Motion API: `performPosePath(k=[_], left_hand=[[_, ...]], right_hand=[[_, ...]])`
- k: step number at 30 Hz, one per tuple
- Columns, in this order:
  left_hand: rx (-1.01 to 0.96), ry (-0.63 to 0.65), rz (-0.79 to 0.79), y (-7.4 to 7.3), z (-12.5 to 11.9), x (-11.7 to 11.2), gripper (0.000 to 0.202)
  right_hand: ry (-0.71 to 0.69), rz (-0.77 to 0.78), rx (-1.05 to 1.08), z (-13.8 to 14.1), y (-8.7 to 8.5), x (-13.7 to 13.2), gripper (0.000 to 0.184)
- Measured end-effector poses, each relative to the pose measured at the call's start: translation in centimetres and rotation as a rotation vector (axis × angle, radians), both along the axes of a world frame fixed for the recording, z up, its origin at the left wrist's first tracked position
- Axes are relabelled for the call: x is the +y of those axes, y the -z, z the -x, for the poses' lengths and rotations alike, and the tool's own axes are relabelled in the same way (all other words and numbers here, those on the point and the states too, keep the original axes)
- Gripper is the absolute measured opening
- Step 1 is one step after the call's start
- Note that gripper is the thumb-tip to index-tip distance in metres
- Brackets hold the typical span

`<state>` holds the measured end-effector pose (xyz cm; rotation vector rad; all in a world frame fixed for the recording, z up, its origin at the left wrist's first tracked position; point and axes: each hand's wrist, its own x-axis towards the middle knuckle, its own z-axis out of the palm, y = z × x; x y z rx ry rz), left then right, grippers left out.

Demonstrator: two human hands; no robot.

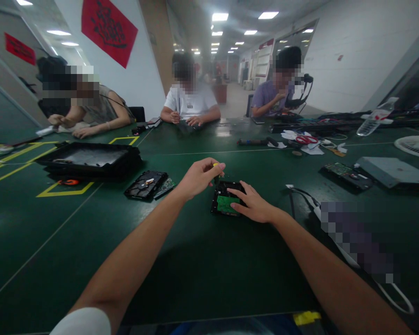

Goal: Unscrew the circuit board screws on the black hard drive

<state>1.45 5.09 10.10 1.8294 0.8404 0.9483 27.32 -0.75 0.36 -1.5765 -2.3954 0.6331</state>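
Note:
A black hard drive (226, 199) with a green circuit board facing up lies on the green table (202, 260) in front of me. My right hand (252, 204) rests on its right side, fingers spread flat over the board. My left hand (199, 177) is pinched round a small yellow-handled screwdriver (216, 173) held upright over the drive's far left corner; its tip is hidden.
A second opened hard drive (145, 184) lies left of mine, with a black tray (91, 158) behind it. More drives, a grey box (391, 170), scissors and cables lie to the right. Three people sit at the far side. A white cable (394, 293) runs near my right arm.

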Motion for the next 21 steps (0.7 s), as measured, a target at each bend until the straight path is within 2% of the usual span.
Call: performPosePath(k=[9, 13, 19, 21], left_hand=[[-0.070, 0.099, 0.010, -0.04, 0.34, 0.22, 0.043], [-0.109, 0.092, 0.039, 0.15, 0.08, 0.23, 0.042], [-0.237, 0.113, 0.196, 0.38, -0.03, 0.53, 0.034], [-0.231, 0.107, 0.195, 0.22, 0.05, 0.51, 0.032]], right_hand=[[0.007, -0.036, 0.022, 0.02, 0.07, -0.19, 0.077], [0.009, -0.024, 0.013, 0.01, -0.01, -0.20, 0.075], [0.024, -0.006, 0.014, 0.06, -0.04, -0.23, 0.076], [0.017, -0.009, 0.018, 0.07, -0.03, -0.19, 0.077]])
